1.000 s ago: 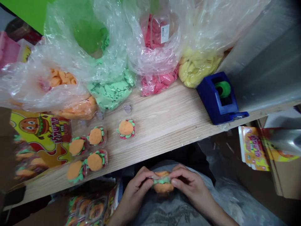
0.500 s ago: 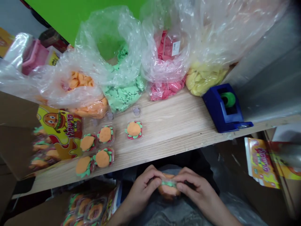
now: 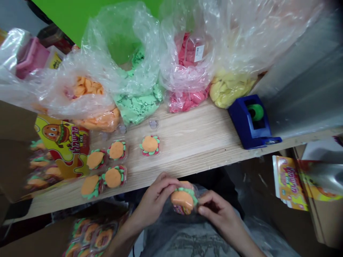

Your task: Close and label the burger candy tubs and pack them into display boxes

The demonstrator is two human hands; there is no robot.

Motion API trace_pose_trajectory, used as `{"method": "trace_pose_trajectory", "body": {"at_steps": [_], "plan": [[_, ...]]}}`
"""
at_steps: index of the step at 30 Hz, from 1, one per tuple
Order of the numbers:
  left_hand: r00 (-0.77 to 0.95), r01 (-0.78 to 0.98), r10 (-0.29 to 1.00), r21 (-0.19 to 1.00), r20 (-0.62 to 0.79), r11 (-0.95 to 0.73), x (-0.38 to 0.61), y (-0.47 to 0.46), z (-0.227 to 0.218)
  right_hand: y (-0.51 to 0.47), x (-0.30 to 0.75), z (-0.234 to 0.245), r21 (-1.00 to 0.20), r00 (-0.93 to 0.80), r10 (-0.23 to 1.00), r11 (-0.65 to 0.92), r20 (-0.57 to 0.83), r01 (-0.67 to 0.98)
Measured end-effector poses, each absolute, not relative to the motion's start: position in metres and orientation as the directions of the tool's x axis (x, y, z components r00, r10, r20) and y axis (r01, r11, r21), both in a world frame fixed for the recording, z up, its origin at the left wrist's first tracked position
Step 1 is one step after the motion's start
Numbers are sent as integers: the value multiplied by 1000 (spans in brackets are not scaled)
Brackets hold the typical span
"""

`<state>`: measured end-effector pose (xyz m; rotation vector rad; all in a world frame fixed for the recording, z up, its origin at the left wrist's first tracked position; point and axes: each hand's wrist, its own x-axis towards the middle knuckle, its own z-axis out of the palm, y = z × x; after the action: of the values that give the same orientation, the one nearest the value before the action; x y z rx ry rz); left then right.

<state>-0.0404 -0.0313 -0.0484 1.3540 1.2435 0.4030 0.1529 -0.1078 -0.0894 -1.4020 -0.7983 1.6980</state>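
Orange and green, head view: gripped packaged burger above lap, pinched between fingertips of left hand at one side and right hand at the other, apparently for steadiness. Noted tape dispenser on table, rightward, probably for easy reach.

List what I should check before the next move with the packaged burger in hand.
1. Left hand holding the packaged burger: ok, at its left side.
2. Right hand gripping it firmly: cannot tell; it is at the right edge.
3. Clear package fully closed: cannot tell, too blurred.
4. Tape dispenser standing on the tabletop: ok, at the right.
5. All five tabletop burgers grouped together: not ok; one burger sits apart from the cluster of four.
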Motion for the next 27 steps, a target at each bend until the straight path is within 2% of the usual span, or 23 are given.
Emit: {"method": "trace_pose_trajectory", "body": {"at_steps": [3,9,13,16,20,24,27], "plan": [[489,453,773,875,-405,173,-46,-29,-53,-116,150,-98,-836,-127,852,-522,-507,-168],[505,465,753,868,-422,175,-42,-41,-60,-111,156,-91,-848,-188,858,-507,-478,-156],[358,405,808,857,-469,318,-33,-46,-64,-97,159,-82,-819,-245,841,-532,-482,-214],[219,374,846,843,-486,387,-28,-54,-68,-98,156,-89,-766,-194,822,-569,-535,-301],[144,342,860,841,-489,420,-28,-66,-72,-107,152,-99,-742,-153,816,-572,-557,-349],[193,341,851,847,-488,408,-32,-64,-70,-106,155,-94,-740,-187,821,-568,-540,-360],[287,355,824,853,-489,383,-33,-54,-65,-102,158,-88,-761,-225,817,-577,-532,-297]]}}
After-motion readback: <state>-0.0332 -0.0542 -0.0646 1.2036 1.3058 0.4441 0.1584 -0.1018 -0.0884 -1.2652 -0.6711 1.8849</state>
